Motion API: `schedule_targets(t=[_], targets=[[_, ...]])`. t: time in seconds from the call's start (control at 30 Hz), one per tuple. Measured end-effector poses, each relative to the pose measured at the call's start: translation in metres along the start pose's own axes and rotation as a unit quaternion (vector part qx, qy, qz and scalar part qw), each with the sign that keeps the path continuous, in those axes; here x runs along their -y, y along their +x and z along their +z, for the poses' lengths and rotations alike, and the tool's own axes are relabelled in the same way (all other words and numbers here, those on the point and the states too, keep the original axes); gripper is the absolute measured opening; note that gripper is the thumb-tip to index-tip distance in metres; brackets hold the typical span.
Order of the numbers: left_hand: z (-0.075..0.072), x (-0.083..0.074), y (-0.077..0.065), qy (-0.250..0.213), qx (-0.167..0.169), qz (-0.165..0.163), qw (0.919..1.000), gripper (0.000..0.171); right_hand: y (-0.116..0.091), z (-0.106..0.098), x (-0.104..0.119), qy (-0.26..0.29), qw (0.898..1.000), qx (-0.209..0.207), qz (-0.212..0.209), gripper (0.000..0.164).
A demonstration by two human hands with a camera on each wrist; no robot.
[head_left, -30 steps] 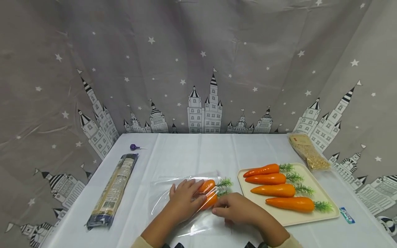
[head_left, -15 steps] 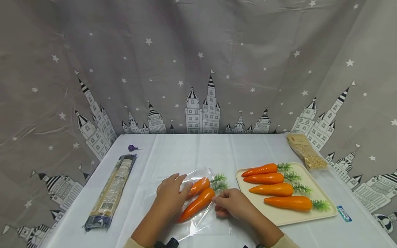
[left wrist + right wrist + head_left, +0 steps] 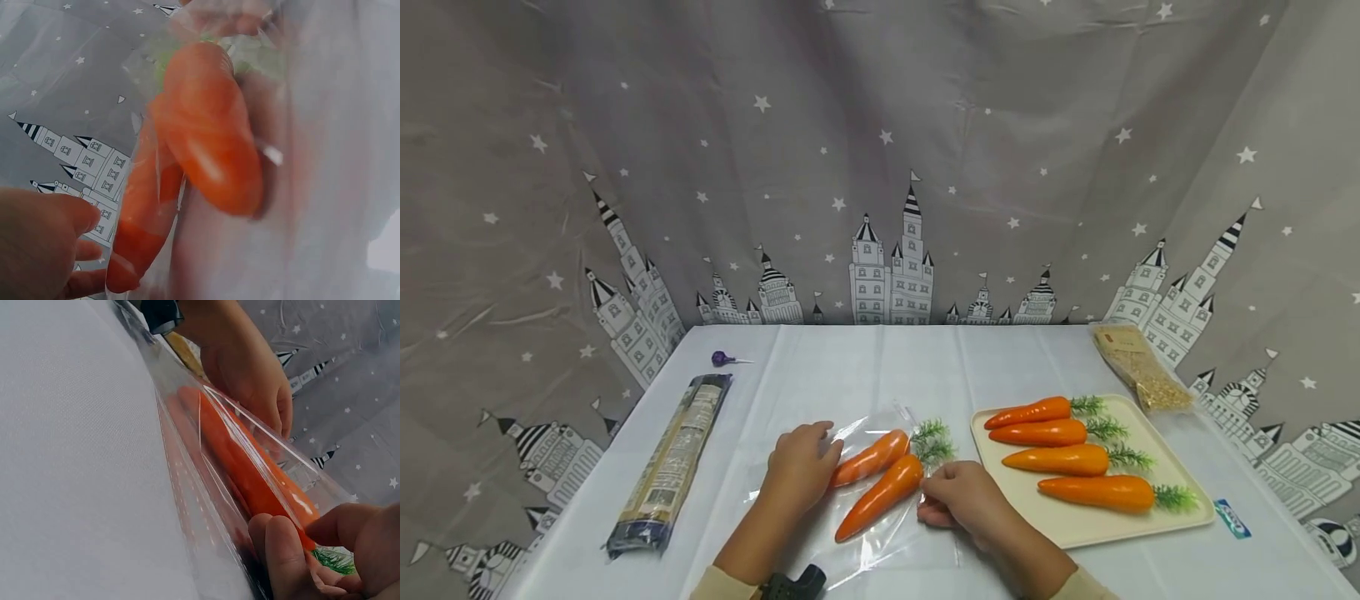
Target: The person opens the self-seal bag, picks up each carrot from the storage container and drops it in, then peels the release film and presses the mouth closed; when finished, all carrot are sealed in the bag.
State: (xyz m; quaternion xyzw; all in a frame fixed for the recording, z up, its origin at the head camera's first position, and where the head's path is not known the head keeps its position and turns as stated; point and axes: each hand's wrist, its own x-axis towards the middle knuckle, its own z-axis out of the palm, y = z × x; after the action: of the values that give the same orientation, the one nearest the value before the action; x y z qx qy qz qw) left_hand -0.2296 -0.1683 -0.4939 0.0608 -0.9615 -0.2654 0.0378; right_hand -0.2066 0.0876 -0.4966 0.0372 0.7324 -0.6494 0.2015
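Head view, and the action sits left of the cream tray (image 3: 1120, 529): a clear bag (image 3: 917, 546) with two carrots (image 3: 880, 498) under its film, tips pointing away from the tray. Right hand (image 3: 966, 500), just beside the tray's left side, has thumb and fingers together in a pinch on the film, near the leafy tops (image 3: 934, 446). Left hand (image 3: 801, 462), on the side of the carrots farther from the tray, is relaxed, thumb parted from fingers, gripping nothing (fingertips touching film? cannot tell). Neat play here, I'd judge: pinch plastic alone with the right, steady the bag's far side with the left, and ease the film gently past those feathery greens, which could snag.
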Motion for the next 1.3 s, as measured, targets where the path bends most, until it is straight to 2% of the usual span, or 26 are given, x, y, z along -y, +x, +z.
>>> schedule_targets(t=[0.17, 0.37, 0.53, 0.67, 0.87, 1.13, 1.3], targets=[[0.001, -0.001, 0.001, 0.005, -0.005, 0.002, 1.0, 0.049, 0.002, 0.0, 0.001, 0.011, 1.0, -0.014, -0.003, 0.012], [0.0, 0.004, 0.003, 0.023, -0.032, 0.025, 0.9989, 0.034, 0.006, -0.001, 0.001, -0.017, 0.998, -0.052, -0.021, 0.013], [-0.001, 0.007, 0.004, 0.003, -0.065, 0.034, 0.9973, 0.023, 0.009, -0.003, 0.003, -0.025, 0.996, -0.083, -0.022, 0.013], [0.0, 0.007, 0.003, -0.018, -0.078, 0.027, 0.9964, 0.024, 0.01, -0.004, 0.004, -0.034, 0.994, -0.098, -0.028, 0.013], [0.003, 0.007, 0.001, -0.023, -0.092, 0.025, 0.9951, 0.023, 0.01, -0.005, 0.002, -0.029, 0.993, -0.113, -0.034, 0.015], [-0.002, 0.002, -0.001, -0.065, -0.123, 0.044, 0.9893, 0.012, 0.013, -0.006, 0.003, -0.008, 0.987, -0.151, -0.046, 0.018], [-0.005, -0.003, -0.002, -0.13, -0.093, 0.001, 0.9872, 0.011, 0.013, -0.009, 0.008, 0.042, 0.987, -0.149, -0.053, 0.021]])
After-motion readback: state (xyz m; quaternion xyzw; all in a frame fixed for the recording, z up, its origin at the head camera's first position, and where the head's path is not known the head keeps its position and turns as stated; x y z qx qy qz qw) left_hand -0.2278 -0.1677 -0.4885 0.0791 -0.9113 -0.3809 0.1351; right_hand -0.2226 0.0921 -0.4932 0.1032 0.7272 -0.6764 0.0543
